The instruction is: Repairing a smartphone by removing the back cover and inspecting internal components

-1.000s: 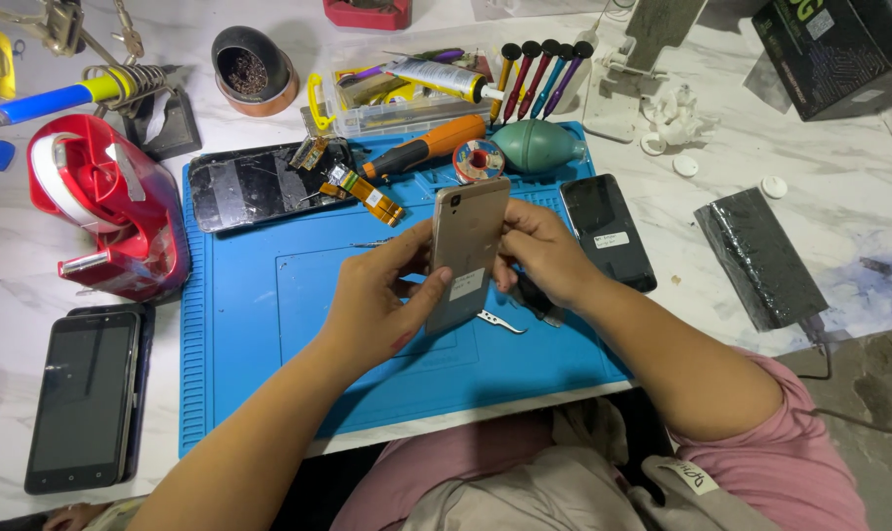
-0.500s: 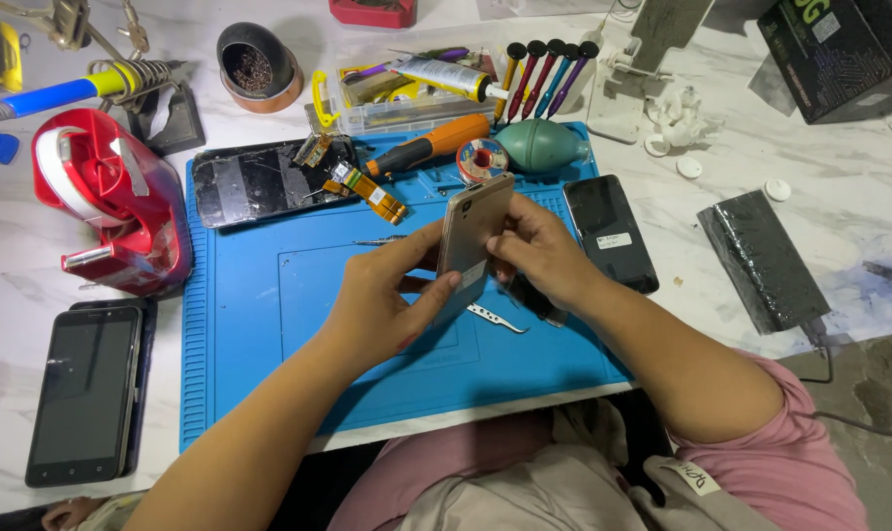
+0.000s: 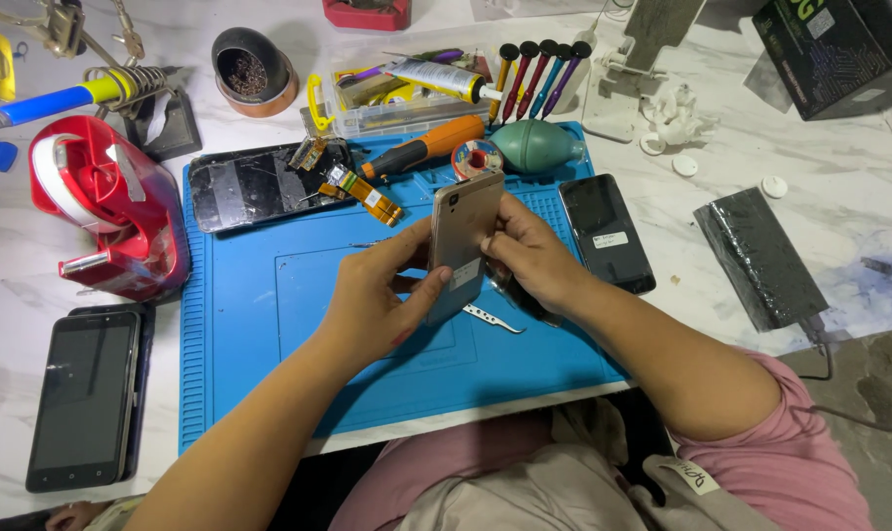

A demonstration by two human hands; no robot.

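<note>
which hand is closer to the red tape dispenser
Left. The left hand holds the phone over the mat, on the tape dispenser's side; the right hand is beyond the phone, farther away.

This was a phone repair workshop. A blue work mat [image 3: 269, 324], screwdrivers [image 3: 535, 74], a soldering iron [image 3: 53, 98] and dismantled phones [image 3: 254, 182] crowded the marble tabletop [image 3: 741, 157].

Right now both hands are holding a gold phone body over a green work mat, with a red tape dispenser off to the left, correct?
Not quite: the work mat is blue, not green, as the head view shows. The rest holds: the left hand and right hand hold the gold phone body over it, and the red tape dispenser sits to the left.
</note>
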